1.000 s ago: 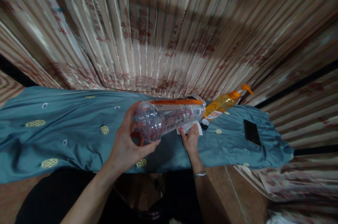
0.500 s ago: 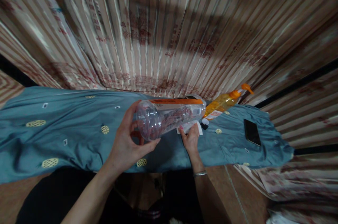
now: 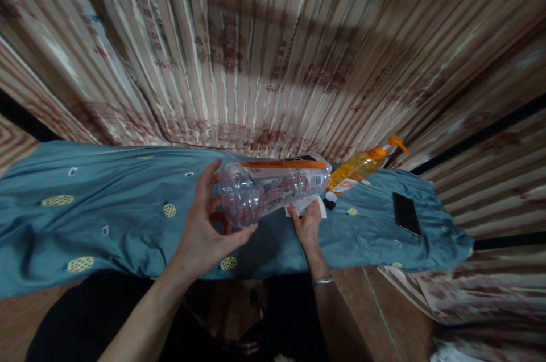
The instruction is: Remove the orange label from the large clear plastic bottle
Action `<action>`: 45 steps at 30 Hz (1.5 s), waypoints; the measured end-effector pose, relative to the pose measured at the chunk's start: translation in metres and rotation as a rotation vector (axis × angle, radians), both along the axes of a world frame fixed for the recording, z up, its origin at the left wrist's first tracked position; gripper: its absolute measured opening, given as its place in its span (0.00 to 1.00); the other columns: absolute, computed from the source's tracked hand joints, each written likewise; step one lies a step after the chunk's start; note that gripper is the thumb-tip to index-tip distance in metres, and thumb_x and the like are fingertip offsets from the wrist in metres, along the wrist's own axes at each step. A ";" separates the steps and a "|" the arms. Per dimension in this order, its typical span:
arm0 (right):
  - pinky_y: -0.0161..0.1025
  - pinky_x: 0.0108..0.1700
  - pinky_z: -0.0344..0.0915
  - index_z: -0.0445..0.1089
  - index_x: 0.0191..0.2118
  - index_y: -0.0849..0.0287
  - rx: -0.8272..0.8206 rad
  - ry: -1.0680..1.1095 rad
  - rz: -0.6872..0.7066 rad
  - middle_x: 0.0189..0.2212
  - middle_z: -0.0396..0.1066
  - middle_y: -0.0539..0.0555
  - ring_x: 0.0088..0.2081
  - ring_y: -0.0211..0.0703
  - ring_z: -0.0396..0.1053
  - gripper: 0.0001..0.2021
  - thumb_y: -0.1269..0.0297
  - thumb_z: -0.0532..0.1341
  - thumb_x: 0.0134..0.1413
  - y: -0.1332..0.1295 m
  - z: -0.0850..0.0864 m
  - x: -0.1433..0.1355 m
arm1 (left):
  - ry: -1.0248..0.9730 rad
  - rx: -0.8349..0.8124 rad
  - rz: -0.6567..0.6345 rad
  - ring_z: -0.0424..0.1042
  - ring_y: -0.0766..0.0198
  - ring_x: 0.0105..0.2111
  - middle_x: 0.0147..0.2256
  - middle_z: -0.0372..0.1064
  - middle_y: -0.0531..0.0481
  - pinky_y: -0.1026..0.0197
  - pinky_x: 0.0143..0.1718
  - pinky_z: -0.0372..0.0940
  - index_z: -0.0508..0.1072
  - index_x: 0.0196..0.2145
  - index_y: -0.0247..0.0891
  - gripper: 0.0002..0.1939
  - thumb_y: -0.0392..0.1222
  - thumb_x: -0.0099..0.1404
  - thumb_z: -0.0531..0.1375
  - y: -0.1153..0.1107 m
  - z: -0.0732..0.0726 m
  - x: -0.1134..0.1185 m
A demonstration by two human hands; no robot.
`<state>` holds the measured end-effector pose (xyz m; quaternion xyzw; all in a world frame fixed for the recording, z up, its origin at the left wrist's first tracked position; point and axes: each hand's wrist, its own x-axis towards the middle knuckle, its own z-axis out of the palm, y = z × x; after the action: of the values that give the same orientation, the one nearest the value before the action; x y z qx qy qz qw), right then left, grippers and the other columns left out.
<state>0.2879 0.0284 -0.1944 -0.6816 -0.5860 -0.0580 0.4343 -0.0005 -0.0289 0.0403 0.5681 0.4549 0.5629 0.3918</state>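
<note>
My left hand (image 3: 202,231) is curved around the near end of a large clear plastic bottle (image 3: 277,188), its thumb below and its index finger reaching up past the rim. The bottle is tilted on its side over the cloth, with an orange and white label along its length. Below its far part, my right hand (image 3: 307,224) pinches a white tissue (image 3: 319,209) that is partly hidden by the fingers and the bottle. Right beside the tissue lies a small black and white object (image 3: 330,200), too small to name for sure.
An orange pump bottle (image 3: 358,167) with yellow-orange liquid stands just behind the clear bottle's far end. A black phone (image 3: 406,214) lies farther right on the teal pineapple-print cloth (image 3: 128,225). Patterned curtains (image 3: 264,66) hang closely behind the table.
The index finger of my left hand has lifted slightly off the bottle's end. The clear bottle has shifted a touch to the left in view; my right hand stays on the tissue.
</note>
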 end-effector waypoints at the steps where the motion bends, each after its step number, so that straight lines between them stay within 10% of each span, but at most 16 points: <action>1: 0.68 0.64 0.66 0.66 0.64 0.68 -0.004 -0.001 -0.003 0.60 0.71 0.77 0.65 0.69 0.67 0.43 0.30 0.55 0.64 0.000 0.000 0.000 | -0.006 0.002 -0.002 0.80 0.59 0.31 0.63 0.66 0.37 0.64 0.17 0.72 0.58 0.70 0.52 0.58 0.45 0.45 0.80 0.000 0.000 0.000; 45: 0.70 0.65 0.63 0.66 0.62 0.69 -0.053 0.059 -0.002 0.62 0.68 0.79 0.66 0.72 0.64 0.42 0.30 0.55 0.64 -0.002 0.005 -0.003 | -0.043 0.019 0.014 0.81 0.57 0.37 0.62 0.64 0.38 0.63 0.23 0.77 0.62 0.60 0.47 0.48 0.42 0.45 0.79 -0.001 0.002 0.001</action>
<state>0.2851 0.0267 -0.1895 -0.6947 -0.5736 -0.0227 0.4334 0.0005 -0.0298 0.0424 0.5566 0.4450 0.5818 0.3921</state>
